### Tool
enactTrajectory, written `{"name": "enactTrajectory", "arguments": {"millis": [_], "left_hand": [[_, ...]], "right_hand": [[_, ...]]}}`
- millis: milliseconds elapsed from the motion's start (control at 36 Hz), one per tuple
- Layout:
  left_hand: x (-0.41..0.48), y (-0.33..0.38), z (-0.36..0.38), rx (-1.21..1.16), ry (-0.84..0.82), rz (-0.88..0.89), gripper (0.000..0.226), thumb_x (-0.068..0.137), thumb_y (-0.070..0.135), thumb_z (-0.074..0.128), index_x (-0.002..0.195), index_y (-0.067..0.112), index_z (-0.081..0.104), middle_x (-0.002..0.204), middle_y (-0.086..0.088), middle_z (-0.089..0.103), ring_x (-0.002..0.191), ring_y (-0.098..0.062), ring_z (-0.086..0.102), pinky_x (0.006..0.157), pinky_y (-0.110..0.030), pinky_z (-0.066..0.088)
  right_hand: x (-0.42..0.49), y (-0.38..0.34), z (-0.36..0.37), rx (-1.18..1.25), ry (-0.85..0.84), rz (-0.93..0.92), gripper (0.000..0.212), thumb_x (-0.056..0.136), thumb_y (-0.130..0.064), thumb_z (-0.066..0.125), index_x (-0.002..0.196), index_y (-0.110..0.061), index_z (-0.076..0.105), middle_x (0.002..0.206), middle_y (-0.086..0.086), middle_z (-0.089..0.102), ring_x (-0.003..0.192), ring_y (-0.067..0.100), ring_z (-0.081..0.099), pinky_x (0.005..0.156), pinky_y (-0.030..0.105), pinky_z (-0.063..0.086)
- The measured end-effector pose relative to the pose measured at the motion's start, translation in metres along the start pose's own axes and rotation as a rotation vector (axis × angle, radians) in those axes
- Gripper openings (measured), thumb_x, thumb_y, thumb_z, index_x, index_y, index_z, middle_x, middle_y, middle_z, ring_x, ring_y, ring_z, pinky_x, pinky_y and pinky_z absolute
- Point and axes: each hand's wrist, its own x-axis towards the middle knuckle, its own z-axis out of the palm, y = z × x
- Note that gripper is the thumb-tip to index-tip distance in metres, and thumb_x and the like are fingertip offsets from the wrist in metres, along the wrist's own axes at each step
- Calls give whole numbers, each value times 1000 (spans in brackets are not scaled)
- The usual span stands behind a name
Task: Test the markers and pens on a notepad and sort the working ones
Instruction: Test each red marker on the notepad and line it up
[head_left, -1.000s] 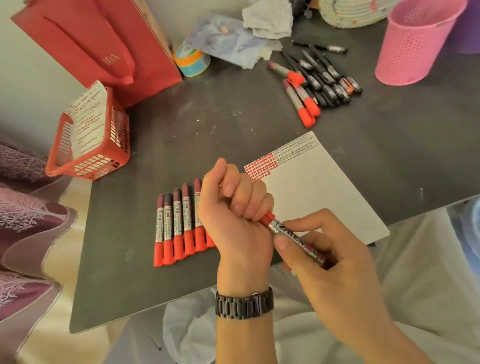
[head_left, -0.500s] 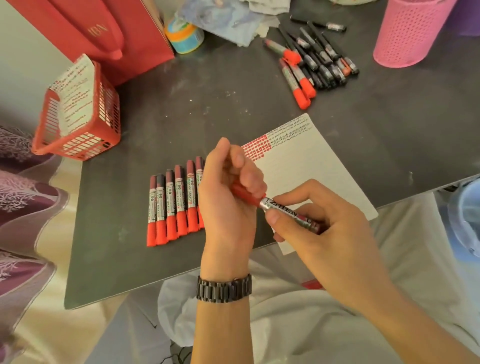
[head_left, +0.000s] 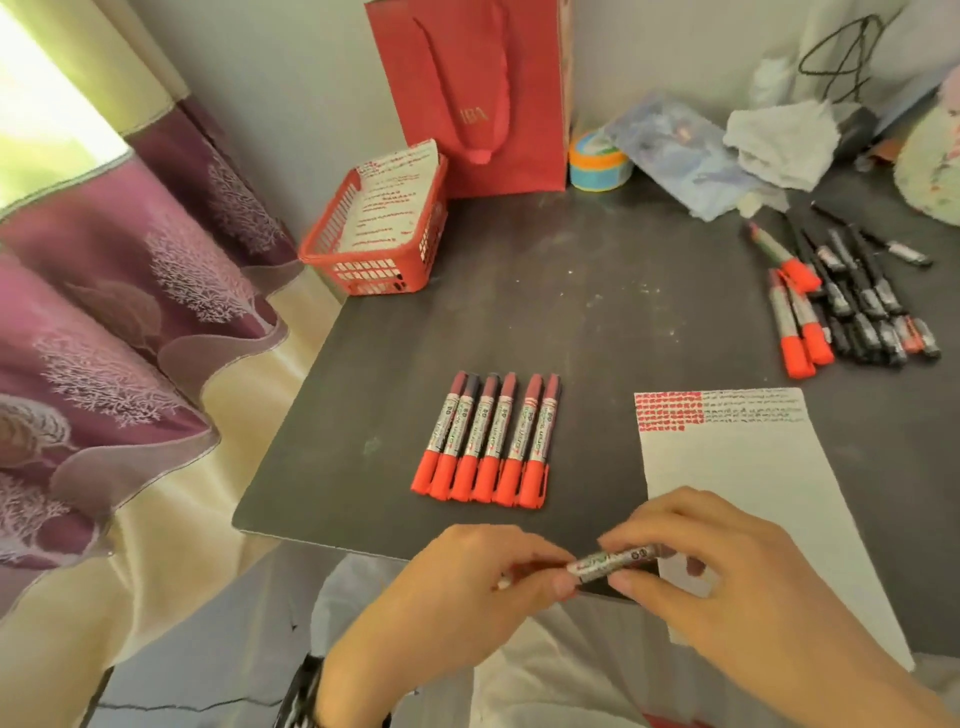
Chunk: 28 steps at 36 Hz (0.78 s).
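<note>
Hands pulled back to near worktop edge. Marker now level between them, left grip and right grip each pinched on an end, cap hidden. Likely tested already; row next.

Over the table's near edge one marker is held in both hands: the left hand pinches one end, the right hand grips the barrel. Six red-capped markers lie in a tight row left of the notepad (red and dark marks across its top). A pile of pens lies far right. A basket sits beside a bag.
</note>
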Motion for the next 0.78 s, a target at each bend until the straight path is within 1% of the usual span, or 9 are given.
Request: {"name": "enactTrajectory", "arguments": {"millis": [111, 222, 278, 333, 389, 472, 583, 722, 778], "left_hand": [[-7, -17, -17, 45, 206, -59, 20, 96, 44, 58, 111, 37, 69, 102, 21, 62, 94, 5, 53, 84, -18, 44], [-8, -48, -36, 58, 515, -129, 23, 96, 42, 57, 108, 29, 73, 101, 13, 53, 92, -1, 51, 81, -4, 32], [-5, -65, -42, 26, 680, -211, 22, 97, 41, 57, 107, 31, 73, 94, 13, 52, 89, -5, 52, 81, -9, 34], [0, -81, -45, -10, 786, -322, 21, 97, 45, 54, 104, 37, 72, 91, 14, 52, 90, -8, 54, 83, -23, 42], [7, -94, -46, -18, 824, -401, 23, 97, 49, 51, 103, 40, 71, 91, 15, 53, 95, -12, 55, 84, -33, 45], [15, -108, -40, 24, 736, -454, 31, 99, 53, 43, 113, 42, 68, 97, 15, 50, 102, -13, 54, 83, -34, 46], [24, -113, -25, 124, 711, -485, 38, 99, 58, 38, 130, 47, 57, 103, 18, 53, 103, -12, 52, 77, -32, 46], [28, -113, -21, 157, 807, -467, 37, 96, 61, 42, 124, 49, 62, 91, 23, 51, 87, -3, 47, 67, -24, 36], [28, -114, -19, 161, 830, -466, 36, 94, 62, 44, 122, 49, 63, 89, 23, 51, 84, -1, 46, 66, -24, 36]], "right_hand": [[26, -8, 8, -33, 134, 34, 34, 80, -33, 80, 104, -52, 65, 108, -28, 60, 96, 5, 59, 80, 17, 45], [49, -13, 15, -114, 207, 100, 38, 84, -35, 75, 117, -44, 58, 119, -20, 54, 109, 20, 60, 91, 35, 48], [59, -12, 22, -184, 197, 108, 40, 85, -33, 74, 123, -33, 60, 131, -11, 57, 122, 22, 54, 102, 41, 44], [67, -11, 32, -269, 175, 113, 46, 86, -35, 73, 129, -27, 60, 144, -3, 53, 133, 21, 44, 110, 39, 37], [74, -10, 43, -332, 137, 123, 52, 89, -41, 69, 136, -26, 55, 152, -3, 44, 140, 20, 35, 114, 38, 31], [79, -4, 58, -352, 85, 155, 55, 93, -42, 63, 143, -27, 48, 157, -4, 36, 144, 18, 29, 114, 34, 26], [77, 6, 70, -331, 105, 134, 50, 95, -29, 62, 143, -24, 50, 153, 0, 45, 139, 19, 35, 111, 33, 25], [74, 4, 75, -354, 107, 87, 65, 92, -61, 38, 145, -25, 49, 152, 0, 49, 141, 24, 42, 111, 40, 34], [73, 3, 75, -357, 113, 72, 64, 96, -64, 39, 145, -25, 49, 151, 0, 50, 140, 24, 43, 110, 40, 35]]}}
